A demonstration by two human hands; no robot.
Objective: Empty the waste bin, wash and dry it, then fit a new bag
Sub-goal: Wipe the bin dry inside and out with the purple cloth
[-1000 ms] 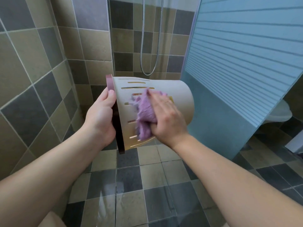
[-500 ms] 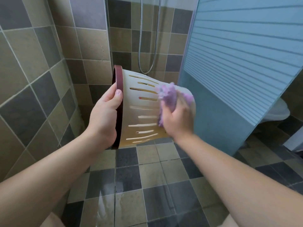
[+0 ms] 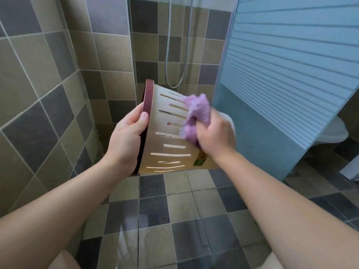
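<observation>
A cream waste bin [image 3: 171, 150] with slotted sides and a dark red rim is held sideways in the air, its open end facing left. My left hand [image 3: 127, 140] grips the rim, thumb on the outside. My right hand [image 3: 213, 136] is closed on a bunched purple cloth [image 3: 196, 115] and presses it against the bin's upper side wall, near the base. A small green and yellow label shows on the bin's lower side. The bin's inside and its base are hidden.
A wet tiled floor [image 3: 174, 210] lies below. A tiled wall [image 3: 38, 94] stands close on the left. A shower hose [image 3: 175, 55] hangs behind glass ahead. A frosted blue glass panel [image 3: 281, 84] rises on the right, with a white toilet [image 3: 330, 131] behind it.
The bin has tilted so its base points lower right and it has turned in my left hand. My right hand with the cloth has slid over the side wall toward the base.
</observation>
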